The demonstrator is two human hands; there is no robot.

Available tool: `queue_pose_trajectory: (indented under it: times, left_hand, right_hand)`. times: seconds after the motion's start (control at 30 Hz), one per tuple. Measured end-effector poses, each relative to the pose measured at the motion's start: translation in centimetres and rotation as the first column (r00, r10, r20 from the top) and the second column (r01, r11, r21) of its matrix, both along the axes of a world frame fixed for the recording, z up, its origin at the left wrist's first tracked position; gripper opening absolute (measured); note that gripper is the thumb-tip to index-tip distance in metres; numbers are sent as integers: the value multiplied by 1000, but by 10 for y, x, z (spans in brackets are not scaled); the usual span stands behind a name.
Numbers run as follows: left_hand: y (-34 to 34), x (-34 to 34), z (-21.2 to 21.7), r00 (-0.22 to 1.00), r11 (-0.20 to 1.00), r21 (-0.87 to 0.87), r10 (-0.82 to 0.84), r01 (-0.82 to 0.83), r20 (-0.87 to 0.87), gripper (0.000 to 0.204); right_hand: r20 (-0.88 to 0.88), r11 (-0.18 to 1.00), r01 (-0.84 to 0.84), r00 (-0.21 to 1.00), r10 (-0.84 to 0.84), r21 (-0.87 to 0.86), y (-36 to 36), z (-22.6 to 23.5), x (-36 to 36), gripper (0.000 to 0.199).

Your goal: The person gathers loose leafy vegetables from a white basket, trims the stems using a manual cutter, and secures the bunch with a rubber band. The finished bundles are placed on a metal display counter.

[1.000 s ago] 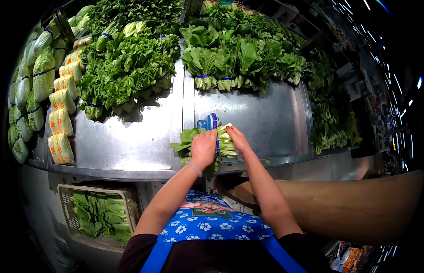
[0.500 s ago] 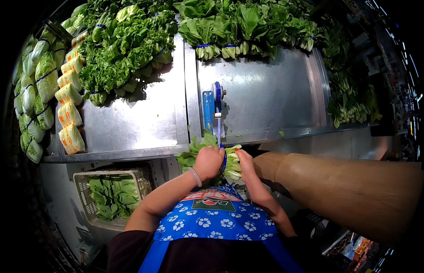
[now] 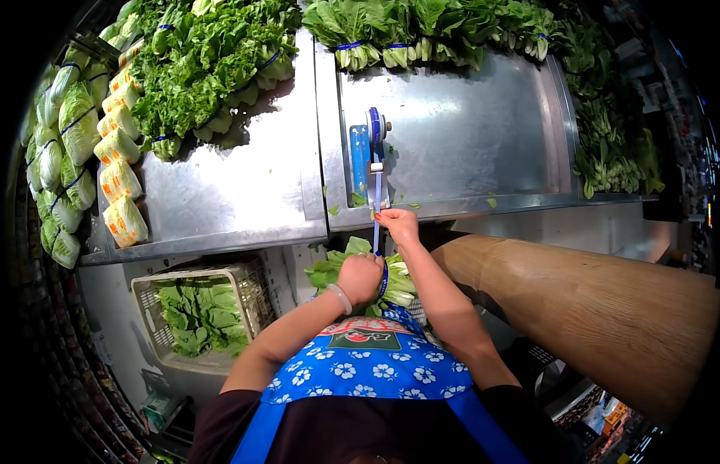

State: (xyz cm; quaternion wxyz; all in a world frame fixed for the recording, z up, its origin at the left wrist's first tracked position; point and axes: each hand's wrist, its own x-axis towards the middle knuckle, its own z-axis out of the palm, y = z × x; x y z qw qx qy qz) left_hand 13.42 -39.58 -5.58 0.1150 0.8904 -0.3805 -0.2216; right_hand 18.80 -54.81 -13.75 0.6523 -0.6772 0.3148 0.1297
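Note:
My left hand (image 3: 361, 279), a pale bangle at its wrist, is closed round a bunch of leafy greens (image 3: 400, 284) held over my blue apron. The leaves point left and the pale stems point right. A blue band of tape circles the bunch beside my fingers. From there a strip of tape (image 3: 377, 193) runs up to a blue tape dispenser (image 3: 360, 151) on the metal counter. My right hand (image 3: 399, 225) pinches this strip at the counter's front edge, below the dispenser's lower end.
Several banded leafy bunches (image 3: 422, 31) line the back of the metal counter (image 3: 468, 139). Lettuce (image 3: 213, 69), wrapped cabbages (image 3: 120, 182) and banded cabbages (image 3: 78, 124) fill the left. A plastic crate (image 3: 240, 309) with greens stands below. A large brown cylinder (image 3: 576, 301) lies close on my right.
My right hand has left the stems and moved up to the tape strip at the counter edge. My left hand still holds the bunch. The view has shifted slightly.

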Motion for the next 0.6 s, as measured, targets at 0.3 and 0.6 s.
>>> queue_pose_trajectory:
  times: [0.3, 0.6]
  left_hand:
    - [3, -11, -16, 996, 999, 33, 27, -30, 83, 23]
    - [3, 0, -8, 998, 998, 13, 67, -66, -15, 39]
  right_hand:
    - [2, 873, 39, 999, -43, -487, 14, -14, -5, 11]
    - [210, 950, 130, 975, -70, -285, 11, 66, -19, 5]
